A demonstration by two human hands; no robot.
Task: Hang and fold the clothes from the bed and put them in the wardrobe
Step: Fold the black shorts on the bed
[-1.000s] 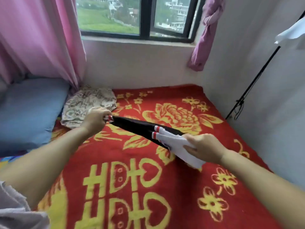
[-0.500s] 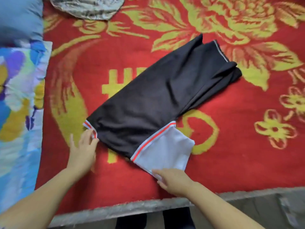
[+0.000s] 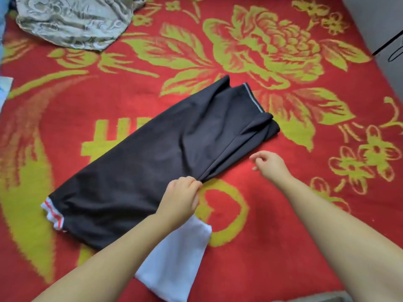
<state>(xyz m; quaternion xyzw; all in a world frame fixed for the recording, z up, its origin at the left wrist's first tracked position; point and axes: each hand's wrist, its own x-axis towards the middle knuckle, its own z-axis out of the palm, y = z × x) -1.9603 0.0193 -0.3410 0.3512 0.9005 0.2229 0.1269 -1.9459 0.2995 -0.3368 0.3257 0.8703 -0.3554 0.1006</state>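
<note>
A black garment (image 3: 152, 162) with white, red-striped ends lies flat and slanted across the red and yellow bed blanket (image 3: 283, 214). One white end (image 3: 181, 262) spreads near the bed's front edge, partly under my left forearm. The other striped end (image 3: 53, 216) sits at the garment's left corner. My left hand (image 3: 182, 197) pinches a gathered fold on the garment's right edge. My right hand (image 3: 270, 163) hovers just right of the garment, fingers loosely curled, holding nothing.
A crumpled grey patterned cloth (image 3: 74, 20) lies at the back left of the bed. A white wall (image 3: 390, 40) with a black cable borders the bed at the right. A pale cloth edge (image 3: 5, 88) shows at the far left.
My left hand left the striped left corner and now pinches the garment's right edge. My right hand let go of the white end and moved up and right. The view shifted slightly.
</note>
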